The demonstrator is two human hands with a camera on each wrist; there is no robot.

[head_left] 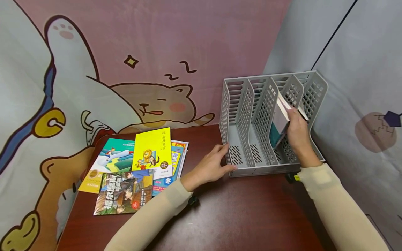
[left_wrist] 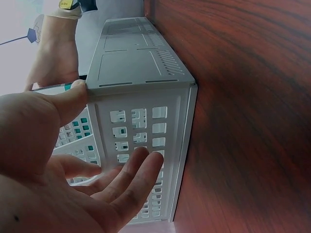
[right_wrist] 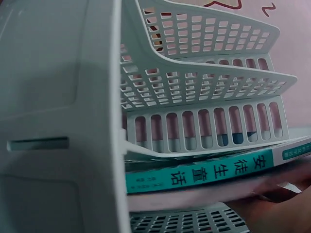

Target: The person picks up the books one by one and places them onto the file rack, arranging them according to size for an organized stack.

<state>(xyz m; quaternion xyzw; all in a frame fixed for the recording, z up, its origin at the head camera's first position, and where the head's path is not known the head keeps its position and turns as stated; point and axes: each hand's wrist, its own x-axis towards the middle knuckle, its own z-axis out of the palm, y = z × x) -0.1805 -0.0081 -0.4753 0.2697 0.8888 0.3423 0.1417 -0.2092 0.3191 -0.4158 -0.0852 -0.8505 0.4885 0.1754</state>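
A grey perforated file rack (head_left: 255,170) with upright dividers stands at the right of the table. My right hand (head_left: 298,132) grips a book with a teal spine (right_wrist: 199,172), sitting tilted in the rack's third compartment from the left. The book's pale page edges (head_left: 283,104) face up; its lower part is hidden by the rack. Against the rack's front left corner rests my left hand (head_left: 210,164), thumb at the front edge and fingers loosely along the outer side wall. In the left wrist view, those fingers (left_wrist: 138,179) lie beside the square holes.
Left of the rack lie overlapping books: a yellow one (head_left: 153,150), a green one (head_left: 110,157), a dark comic-style one (head_left: 124,195) and a blue one (head_left: 177,157). Another pale book edge (head_left: 302,108) shows in the rack's rightmost compartment. Printed cloth walls (head_left: 201,42) close off the back and sides.
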